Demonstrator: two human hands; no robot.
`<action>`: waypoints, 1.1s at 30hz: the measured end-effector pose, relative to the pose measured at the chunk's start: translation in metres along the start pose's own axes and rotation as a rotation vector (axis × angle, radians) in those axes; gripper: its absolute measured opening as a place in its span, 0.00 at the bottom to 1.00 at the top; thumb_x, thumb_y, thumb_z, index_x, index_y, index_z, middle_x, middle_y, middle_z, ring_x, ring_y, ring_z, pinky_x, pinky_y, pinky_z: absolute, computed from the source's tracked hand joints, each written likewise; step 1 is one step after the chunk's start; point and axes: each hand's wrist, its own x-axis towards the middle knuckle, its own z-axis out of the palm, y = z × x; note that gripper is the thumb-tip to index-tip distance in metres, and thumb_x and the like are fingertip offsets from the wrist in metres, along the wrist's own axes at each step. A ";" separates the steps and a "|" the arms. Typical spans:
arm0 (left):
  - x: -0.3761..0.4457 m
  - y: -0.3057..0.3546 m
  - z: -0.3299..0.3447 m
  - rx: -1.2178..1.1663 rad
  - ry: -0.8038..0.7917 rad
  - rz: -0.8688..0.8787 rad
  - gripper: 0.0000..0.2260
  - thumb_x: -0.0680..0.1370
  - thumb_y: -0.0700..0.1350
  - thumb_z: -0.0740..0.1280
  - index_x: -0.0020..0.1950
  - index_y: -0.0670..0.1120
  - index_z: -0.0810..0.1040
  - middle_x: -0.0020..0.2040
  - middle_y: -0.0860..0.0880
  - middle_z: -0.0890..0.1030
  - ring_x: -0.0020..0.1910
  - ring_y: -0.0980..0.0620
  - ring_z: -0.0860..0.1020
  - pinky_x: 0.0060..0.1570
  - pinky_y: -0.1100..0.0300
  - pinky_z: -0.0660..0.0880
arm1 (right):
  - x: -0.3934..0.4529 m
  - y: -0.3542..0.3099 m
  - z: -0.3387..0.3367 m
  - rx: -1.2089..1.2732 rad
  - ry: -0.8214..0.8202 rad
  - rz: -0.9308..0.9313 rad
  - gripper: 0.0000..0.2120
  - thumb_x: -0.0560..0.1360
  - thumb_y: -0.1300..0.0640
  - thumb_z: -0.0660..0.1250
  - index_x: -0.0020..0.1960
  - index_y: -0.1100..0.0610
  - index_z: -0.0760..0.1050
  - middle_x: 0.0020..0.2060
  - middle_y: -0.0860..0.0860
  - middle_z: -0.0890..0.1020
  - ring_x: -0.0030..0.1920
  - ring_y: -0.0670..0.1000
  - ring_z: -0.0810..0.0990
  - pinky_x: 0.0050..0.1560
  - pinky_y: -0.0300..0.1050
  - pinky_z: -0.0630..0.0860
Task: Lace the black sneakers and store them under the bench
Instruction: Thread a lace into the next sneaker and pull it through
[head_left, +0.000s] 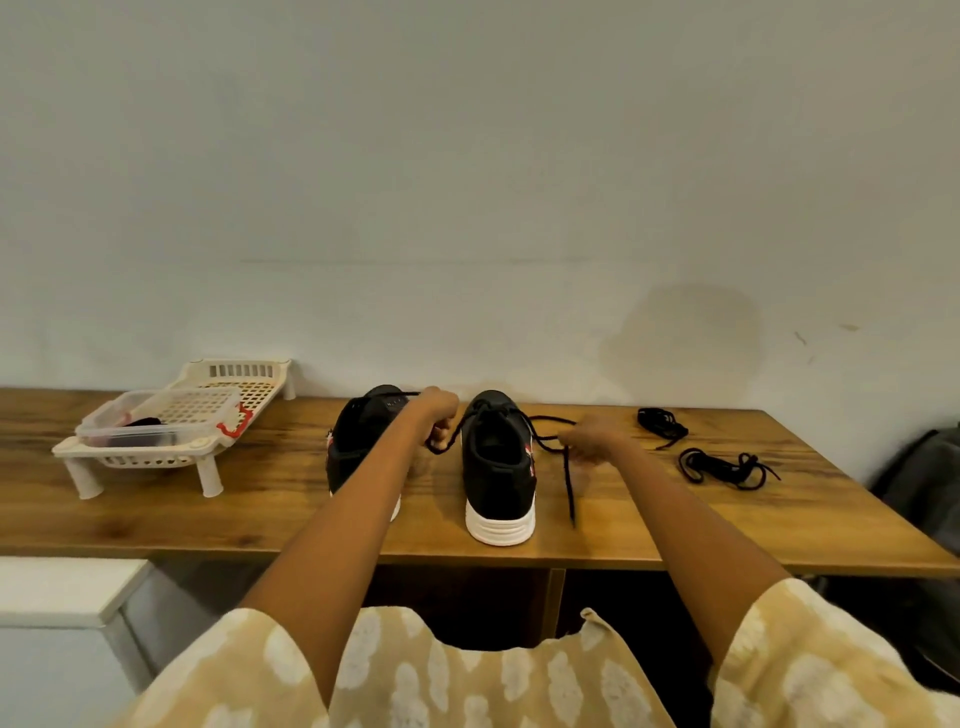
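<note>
Fingers of the left hand (436, 413) curl under and pinch a loop of black lace (545, 441) between the two sneakers; fingertips themselves mostly hidden beneath the knuckles. Right hand (592, 439) also closed, pinching the other run of the same lace, whose free end hangs down to the wooden bench top (260, 493) beside the right sneaker (498, 467). That shoe stands upright, heel and white sole toward the camera, lace threaded near its front eyelets; exact eyelets too dark to make out. Left sneaker (358, 441) stands just beside it, largely covered by the left forearm, its lacing unreadable. Two loose black lace bundles (722, 467) lie well apart to the right. White slatted rack (156, 452) at far left carries a clear lidded box (156, 421), contents dark, unclear. Dark bag (924, 478) cut off at right edge.
</note>
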 end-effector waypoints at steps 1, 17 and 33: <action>-0.001 0.001 0.001 0.103 -0.025 0.010 0.15 0.79 0.34 0.53 0.33 0.45 0.61 0.26 0.47 0.61 0.26 0.52 0.57 0.29 0.59 0.57 | 0.001 -0.002 -0.006 0.039 0.020 -0.035 0.10 0.76 0.58 0.66 0.38 0.61 0.73 0.33 0.56 0.79 0.31 0.50 0.77 0.35 0.42 0.77; 0.030 0.039 0.028 0.407 0.045 0.655 0.26 0.79 0.46 0.64 0.75 0.48 0.60 0.60 0.41 0.72 0.59 0.45 0.73 0.57 0.56 0.70 | -0.005 -0.087 -0.059 1.397 -0.008 -0.520 0.12 0.76 0.74 0.59 0.56 0.66 0.76 0.40 0.56 0.80 0.42 0.53 0.80 0.48 0.41 0.81; 0.034 0.041 0.046 -0.398 0.074 0.478 0.10 0.78 0.46 0.66 0.53 0.40 0.80 0.35 0.48 0.72 0.27 0.53 0.66 0.26 0.63 0.69 | 0.009 -0.056 -0.025 0.141 0.235 -0.538 0.10 0.72 0.54 0.73 0.49 0.60 0.84 0.44 0.56 0.85 0.39 0.50 0.81 0.49 0.48 0.80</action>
